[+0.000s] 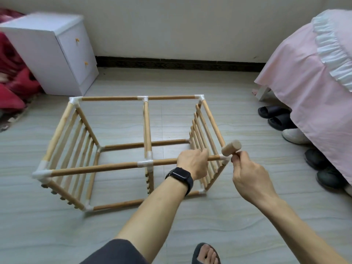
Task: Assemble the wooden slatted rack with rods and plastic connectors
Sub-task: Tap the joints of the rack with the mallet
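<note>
A: Head view, which step is this?

B: Seating joints, I'd say. The rack (145, 126) stands mid-frame on the floor (57, 235). The left hand (192, 162) curls round its near top rod (95, 169). The right hand (251, 180) grips a wooden mallet (231, 148) right at the near-right corner connector (225, 158). Next move: probably a square tap there.

A: Counts?

B: One mallet, six white connectors along the top, two slatted ends.

The mallet (231, 148) has most of its handle lost inside the right hand (251, 176), and its head covers part of a corner connector (225, 159) on the rack (118, 166). Right of the rack, shoes (274, 112) sit half under the pink bedcover (304, 82); the cabinet (47, 54) to its left is blurred.
</note>
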A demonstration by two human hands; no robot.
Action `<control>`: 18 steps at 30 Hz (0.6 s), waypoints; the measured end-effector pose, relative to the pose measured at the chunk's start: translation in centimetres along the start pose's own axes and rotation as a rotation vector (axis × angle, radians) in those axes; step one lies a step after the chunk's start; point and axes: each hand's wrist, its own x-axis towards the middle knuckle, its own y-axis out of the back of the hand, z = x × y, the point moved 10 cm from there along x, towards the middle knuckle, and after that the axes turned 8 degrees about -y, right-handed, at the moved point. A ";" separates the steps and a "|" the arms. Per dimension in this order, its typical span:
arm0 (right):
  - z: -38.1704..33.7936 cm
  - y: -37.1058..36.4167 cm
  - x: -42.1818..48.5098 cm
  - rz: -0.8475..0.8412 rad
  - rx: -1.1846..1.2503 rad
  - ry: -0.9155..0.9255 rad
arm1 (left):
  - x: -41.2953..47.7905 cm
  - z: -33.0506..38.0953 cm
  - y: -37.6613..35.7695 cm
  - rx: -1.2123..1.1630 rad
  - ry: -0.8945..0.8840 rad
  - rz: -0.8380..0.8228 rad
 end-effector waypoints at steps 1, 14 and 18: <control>-0.1 -0.1 0.0 -0.016 0.039 -0.012 | -0.3 0.3 0.4 0.004 -0.064 0.012; -15.0 -6.0 -2.8 -0.245 0.025 0.387 | -14.5 -19.0 6.0 0.079 0.229 -0.035; -16.9 -8.9 -2.5 -0.295 -0.074 0.398 | -17.6 -20.2 3.1 0.018 0.387 0.053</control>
